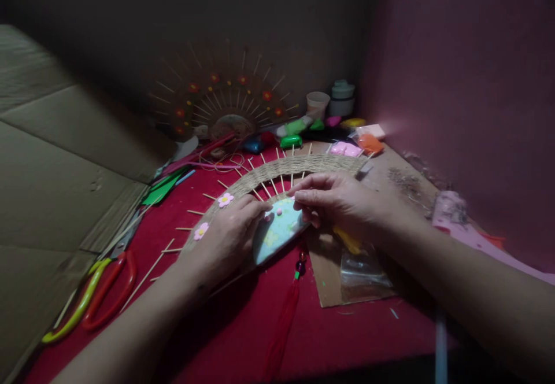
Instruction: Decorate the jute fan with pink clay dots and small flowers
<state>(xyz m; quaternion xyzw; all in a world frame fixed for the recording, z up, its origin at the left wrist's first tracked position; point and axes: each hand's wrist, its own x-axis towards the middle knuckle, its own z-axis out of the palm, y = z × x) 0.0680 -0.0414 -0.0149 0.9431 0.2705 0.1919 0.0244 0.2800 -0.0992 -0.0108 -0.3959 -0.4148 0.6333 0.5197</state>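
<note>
We see both hands at work on a half-round fan (pixel 277 196) lying on a red cloth (pixel 243 326) in the middle of the scene. The fan is made of thin sticks spreading from a pale blue centre piece (pixel 277 231), with a band of wound twine (pixel 295 167) arching across the sticks farther out. Our left hand (pixel 232 233) rests flat on the left part of the fan, fingers spread loosely and pressing down on the sticks and the edge of the blue piece, not clenched around anything. Our right hand (pixel 336 202) comes in from the right, its fingertips drawn together in a pinch at the far right edge of the blue piece; what they pinch is too small to tell. Two small pink flowers (pixel 225 199) sit on the fan's left side, one farther, one nearer. A red tassel (pixel 284 320) hangs from the near edge of the fan toward us.

To the near left lie scissors (pixel 102 291) with red and yellow handles beside flattened cardboard (pixel 56 187). A second, darker fan (pixel 225 103) stands at the far side. Lumps of coloured clay (pixel 290 140) and a cup (pixel 317 104) lie far right of it. A clear bag (pixel 362 268) rests on a cardboard sheet just under our right wrist.
</note>
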